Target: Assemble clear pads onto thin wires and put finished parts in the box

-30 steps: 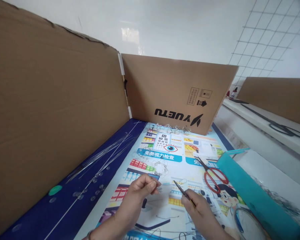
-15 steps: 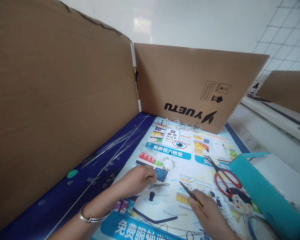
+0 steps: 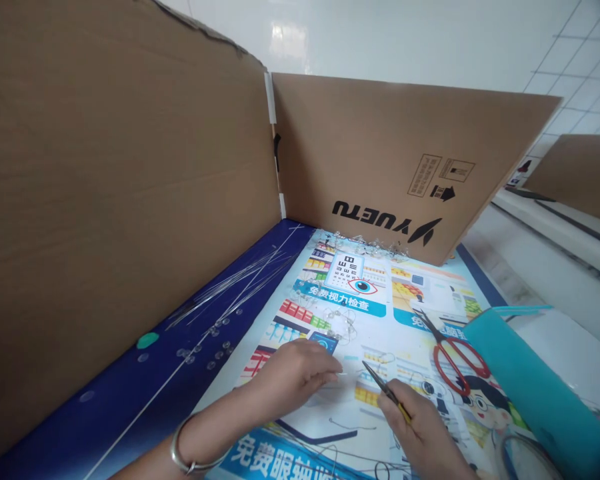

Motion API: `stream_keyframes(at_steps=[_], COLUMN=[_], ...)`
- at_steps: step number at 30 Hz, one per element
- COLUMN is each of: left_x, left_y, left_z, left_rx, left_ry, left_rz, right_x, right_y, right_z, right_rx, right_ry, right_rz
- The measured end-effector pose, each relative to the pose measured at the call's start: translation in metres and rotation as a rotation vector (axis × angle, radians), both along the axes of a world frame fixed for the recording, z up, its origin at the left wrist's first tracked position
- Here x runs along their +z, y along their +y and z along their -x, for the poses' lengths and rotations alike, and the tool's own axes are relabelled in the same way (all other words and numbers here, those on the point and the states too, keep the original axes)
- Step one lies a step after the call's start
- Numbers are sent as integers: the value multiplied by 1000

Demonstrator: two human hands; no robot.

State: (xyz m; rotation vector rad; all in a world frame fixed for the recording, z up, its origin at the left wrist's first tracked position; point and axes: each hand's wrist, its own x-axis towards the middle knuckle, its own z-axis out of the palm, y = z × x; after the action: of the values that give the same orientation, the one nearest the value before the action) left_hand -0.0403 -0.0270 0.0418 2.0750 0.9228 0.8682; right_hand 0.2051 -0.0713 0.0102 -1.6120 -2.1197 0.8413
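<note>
My left hand (image 3: 293, 377) lies curled on the printed eye-care poster mat (image 3: 430, 293), with a bangle (image 3: 190, 447) on its wrist. A thin bright wire (image 3: 343, 375) shows at its fingertips, but I cannot tell if it is held. My right hand (image 3: 415, 420) is shut on dark pointed tweezers (image 3: 385, 388) with a yellow end. Their tips point up and left, close to my left fingertips and apart from them. Small clear plastic pieces with wire (image 3: 337, 320) lie just beyond my left hand.
Red-handled scissors (image 3: 455, 360) and a teal folder (image 3: 525, 380) lie to the right. Long thin wires (image 3: 240, 283) and small clear beads (image 3: 203, 353) lie on a dark blue mat (image 3: 130, 407) at the left. Cardboard panels (image 3: 130, 147) stand along the left and back.
My left hand has slid right, toward the tweezer tips, and its fingers now cover the small metal piece seen earlier. The view has tilted and shifted. My right hand keeps its grip on the tweezers.
</note>
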Motion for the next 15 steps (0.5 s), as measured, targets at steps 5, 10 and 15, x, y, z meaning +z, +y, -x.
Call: stream_keyframes(at_steps=[5,10,15], left_x=[-5,-7,-9], left_y=[-7,-8,-12], left_z=[-4,-9,-18], left_rx=[82,78,106], left_ry=[3,93,-70], left_rz=[-94,-54,279], right_x=[1,5,11], right_y=[0,-1,-5], right_z=[0,3,8], right_rx=[-4,-14,-52], right_ry=[14,25,77], right_rz=[-48,-116,-143])
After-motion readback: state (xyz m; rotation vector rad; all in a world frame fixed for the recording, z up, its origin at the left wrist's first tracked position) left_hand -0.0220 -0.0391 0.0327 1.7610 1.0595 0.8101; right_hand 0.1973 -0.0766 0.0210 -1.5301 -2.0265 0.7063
